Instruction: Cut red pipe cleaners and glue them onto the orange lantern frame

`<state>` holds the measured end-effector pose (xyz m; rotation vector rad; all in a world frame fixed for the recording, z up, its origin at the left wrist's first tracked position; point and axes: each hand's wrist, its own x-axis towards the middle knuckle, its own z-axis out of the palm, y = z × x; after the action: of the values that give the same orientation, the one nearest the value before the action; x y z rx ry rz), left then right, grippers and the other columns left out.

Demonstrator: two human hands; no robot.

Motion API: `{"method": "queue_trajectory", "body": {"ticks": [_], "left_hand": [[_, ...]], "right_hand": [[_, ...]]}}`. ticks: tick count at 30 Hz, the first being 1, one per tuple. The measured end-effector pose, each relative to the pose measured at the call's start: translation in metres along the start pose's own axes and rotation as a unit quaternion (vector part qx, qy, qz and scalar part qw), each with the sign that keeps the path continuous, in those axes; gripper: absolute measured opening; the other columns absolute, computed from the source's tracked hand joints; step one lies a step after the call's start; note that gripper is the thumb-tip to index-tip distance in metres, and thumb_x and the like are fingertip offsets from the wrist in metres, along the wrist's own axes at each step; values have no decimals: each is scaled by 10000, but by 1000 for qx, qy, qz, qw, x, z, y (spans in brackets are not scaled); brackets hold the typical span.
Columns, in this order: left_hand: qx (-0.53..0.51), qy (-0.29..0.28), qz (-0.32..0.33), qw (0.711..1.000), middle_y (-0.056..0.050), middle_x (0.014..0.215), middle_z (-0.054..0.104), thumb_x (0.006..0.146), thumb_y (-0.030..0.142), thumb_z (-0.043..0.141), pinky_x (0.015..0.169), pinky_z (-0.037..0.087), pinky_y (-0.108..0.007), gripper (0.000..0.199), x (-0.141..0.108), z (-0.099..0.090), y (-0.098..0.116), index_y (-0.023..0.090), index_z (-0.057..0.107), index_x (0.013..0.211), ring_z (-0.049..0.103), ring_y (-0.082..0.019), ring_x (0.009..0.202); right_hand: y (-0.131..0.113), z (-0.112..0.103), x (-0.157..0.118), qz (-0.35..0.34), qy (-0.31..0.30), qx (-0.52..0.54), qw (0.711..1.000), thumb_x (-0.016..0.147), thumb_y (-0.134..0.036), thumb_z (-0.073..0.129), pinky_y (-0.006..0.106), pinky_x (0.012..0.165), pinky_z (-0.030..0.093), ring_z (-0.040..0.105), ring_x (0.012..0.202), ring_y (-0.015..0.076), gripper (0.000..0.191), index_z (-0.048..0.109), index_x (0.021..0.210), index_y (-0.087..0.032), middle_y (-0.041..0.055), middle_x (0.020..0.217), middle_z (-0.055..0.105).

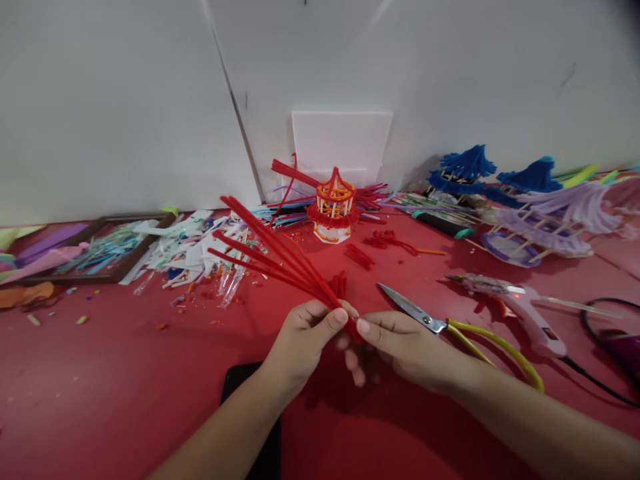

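Observation:
A bundle of red pipe cleaners (285,257) fans out toward the upper left, its near ends gathered between my hands. My left hand (305,340) pinches the bundle with thumb and fingers. Close beside it, my right hand (405,343) grips the lower ends of the same bundle. Just beyond my hands lie short cut red pieces (339,283). Scissors with yellow handles (493,343) rest partly behind my right forearm, blades pointing to the upper left. Farther back stands a small red, orange and white pavilion model (334,207).
A pink glue gun (530,310) with a cord lies at the right. Blue model roofs (467,167) and a lilac model (540,227) stand behind it. Paper scraps (200,250) and a brown frame (113,273) are at the left. A dark phone-like slab (240,377) lies under my left forearm.

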<state>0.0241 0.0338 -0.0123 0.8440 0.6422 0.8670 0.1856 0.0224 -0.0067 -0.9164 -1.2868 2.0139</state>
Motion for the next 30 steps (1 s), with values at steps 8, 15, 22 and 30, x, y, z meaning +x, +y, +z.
{"method": "queue_trajectory", "body": {"ticks": [8,15,22,30], "left_hand": [[168,140,38,975,-40,766,717,748,367,702,696,492,-264,315,1,0,1,150,698,975,617,-125,673],[280,154,65,945,-90,969,715,852,376,556,750,503,-299,388,-2,4,1,148,627,1156,626,-164,792],[149,90,61,983,-41,857,650,855,337,567,692,460,-261,379,1,4,-1,143,619,1176,512,-91,636],[104,41,92,990,-1,724,549,864,397,575,740,445,-289,371,-3,2,-2,182,653,1155,506,-104,675]], "right_hand": [[4,3,-2,-192,169,-477,841,925,-267,384,246,546,359,507,534,112,332,525,638,-179,2,579,552],[16,-1,0,-228,200,-660,687,939,-179,362,269,558,353,554,569,137,310,584,724,-163,35,652,615],[16,-1,-1,-231,181,-639,711,929,-164,366,256,561,378,554,572,132,279,577,746,-169,32,663,613],[6,-2,-2,-248,157,-536,791,916,-145,365,232,551,417,547,570,118,252,507,715,-195,2,634,580]]}}
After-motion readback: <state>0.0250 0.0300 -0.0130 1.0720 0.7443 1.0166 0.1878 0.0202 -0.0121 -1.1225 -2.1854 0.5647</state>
